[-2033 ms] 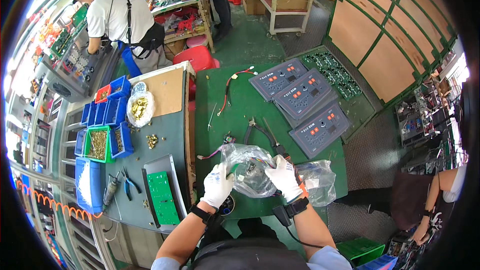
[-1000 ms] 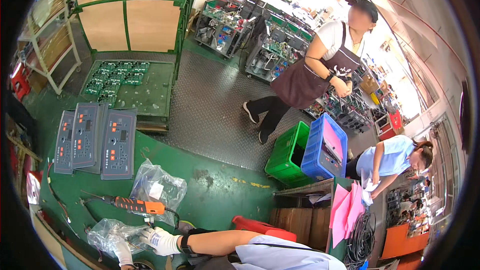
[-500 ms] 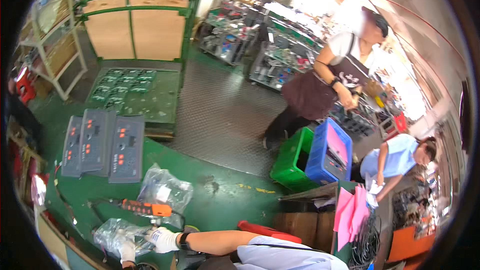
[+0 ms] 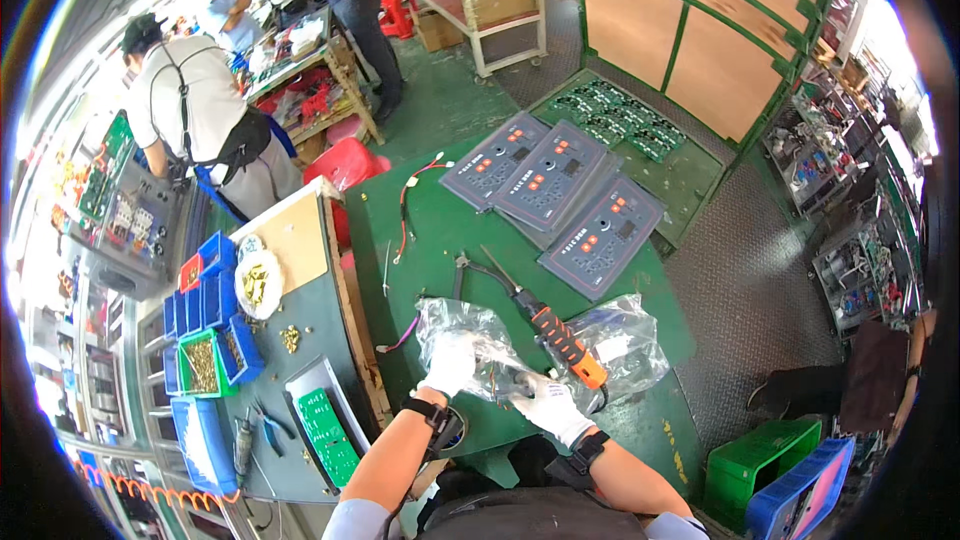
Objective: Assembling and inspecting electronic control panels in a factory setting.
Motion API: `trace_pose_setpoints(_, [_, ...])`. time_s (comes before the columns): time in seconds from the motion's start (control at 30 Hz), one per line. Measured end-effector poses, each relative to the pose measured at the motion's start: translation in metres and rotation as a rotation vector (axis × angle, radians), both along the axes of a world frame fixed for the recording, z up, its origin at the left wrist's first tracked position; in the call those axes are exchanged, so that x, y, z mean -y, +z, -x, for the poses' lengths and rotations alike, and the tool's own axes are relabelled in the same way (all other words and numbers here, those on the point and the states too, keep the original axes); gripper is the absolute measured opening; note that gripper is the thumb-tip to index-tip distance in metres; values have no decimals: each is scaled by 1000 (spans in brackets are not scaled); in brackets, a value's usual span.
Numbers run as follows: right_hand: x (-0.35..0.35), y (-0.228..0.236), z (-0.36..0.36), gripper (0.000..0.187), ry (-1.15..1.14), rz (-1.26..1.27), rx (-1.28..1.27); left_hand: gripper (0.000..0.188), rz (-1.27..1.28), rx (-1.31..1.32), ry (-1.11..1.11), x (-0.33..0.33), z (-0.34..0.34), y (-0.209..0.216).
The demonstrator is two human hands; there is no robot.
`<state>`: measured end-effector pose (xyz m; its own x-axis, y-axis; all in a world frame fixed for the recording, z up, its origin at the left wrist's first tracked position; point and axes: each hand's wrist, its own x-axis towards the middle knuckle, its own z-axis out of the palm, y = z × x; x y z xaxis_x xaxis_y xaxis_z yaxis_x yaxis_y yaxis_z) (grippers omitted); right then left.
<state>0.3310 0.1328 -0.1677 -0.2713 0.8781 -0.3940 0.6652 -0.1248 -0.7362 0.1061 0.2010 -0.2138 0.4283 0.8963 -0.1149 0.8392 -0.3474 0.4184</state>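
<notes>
The fingers of our left hand (image 4: 449, 364) and right hand (image 4: 552, 408) held the clear plastic bag (image 4: 483, 328), lengthwise from ten to four o'clock.

An electronics assembly workshop: bare circuit boards (image 4: 614, 118) lie in rows, control panels (image 4: 552, 175) and a corded tool (image 4: 570, 343) cover a green worktop (image 4: 450, 225), parts bins (image 4: 225, 290) and pliers (image 4: 273, 427) sit to the left, and a wheeled cart (image 4: 470, 15) and other workers (image 4: 195, 90) stand beyond.
</notes>
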Motion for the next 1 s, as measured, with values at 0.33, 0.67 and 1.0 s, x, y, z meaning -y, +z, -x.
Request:
trace_pose_setpoints(0.33, [-28,-10,34,63,-140,-86,141,37,93,-80,65,13,-22,21])
trace_pose_setpoints(0.67, [-57,-20,27,62,-205,-8,66,27,89,93,137,16,-15,12])
trace_pose_setpoints(1.0, [-58,-9,13,51,-224,27,-8,15,487,677,658,14,2,17])
